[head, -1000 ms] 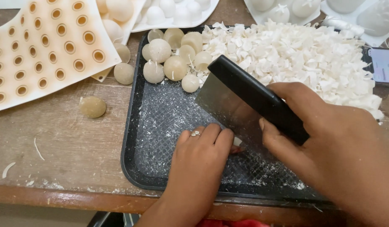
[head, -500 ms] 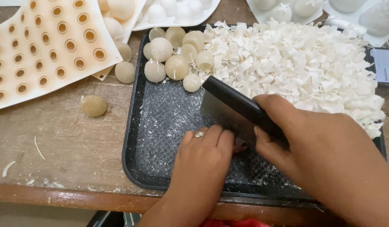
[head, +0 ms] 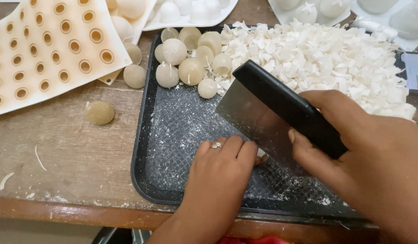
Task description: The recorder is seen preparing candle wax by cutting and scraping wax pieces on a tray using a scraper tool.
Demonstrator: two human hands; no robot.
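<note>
1. Worn brown wood forms the table (head: 73, 158) under your work, with pale crumbs and a few shavings scattered along its near edge.
2. On it sits a black tray (head: 143, 149) with a gridded floor dusted in white powder.
3. A heap of white flakes (head: 326, 58) fills the tray's far right part.
4. A cream silicone mould (head: 46, 49) with rows of round holes lies at the far left, partly over the table.
5. Your right hand (head: 367, 162) is clamped around the black handle of a flat metal scraper (head: 258, 117), whose blade slants down toward the tray floor.
6. Your left hand (head: 218, 176), wearing a ring, rests knuckles-up on the tray with its fingers curled together; a small white piece (head: 261, 153) shows just beyond the fingertips against the blade, though you cannot tell whether the fingers pinch it.
7. Pale wax balls (head: 191, 71) cluster in the tray's far left corner, beside the flakes.
8. One tan ball (head: 99, 112) lies alone on the table, left of the tray.
</note>
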